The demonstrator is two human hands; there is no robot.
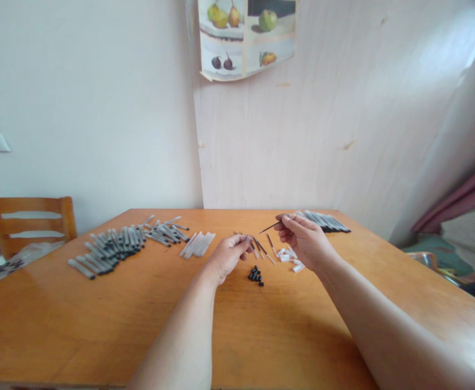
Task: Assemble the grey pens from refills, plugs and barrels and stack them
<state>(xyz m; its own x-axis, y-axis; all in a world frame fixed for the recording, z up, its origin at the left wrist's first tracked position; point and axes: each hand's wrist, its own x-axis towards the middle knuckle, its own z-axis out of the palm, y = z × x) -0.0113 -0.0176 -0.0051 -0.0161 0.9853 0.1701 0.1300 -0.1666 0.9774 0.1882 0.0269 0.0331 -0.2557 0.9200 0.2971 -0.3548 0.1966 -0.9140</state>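
Note:
My right hand (300, 235) is closed on a thin dark pen refill (270, 228), whose tip points left toward my other hand. My left hand (231, 254) is pinched; a small pale bit shows at its fingertips, too small to name. Beneath and between the hands lie several dark-and-clear refills (262, 246) on the table. Small black plugs (255, 275) form a little heap just in front of them. Short clear white caps (288, 255) are scattered under my right hand. To the left of my left hand is a row of clear pen barrels (197, 245).
A large pile of pens with grey barrels and black ends (115, 246) covers the wooden table's (172, 330) left side, with a looser group (167, 232) beside it. More pens (327, 221) lie at the back right. A wooden chair (28, 219) stands at the left.

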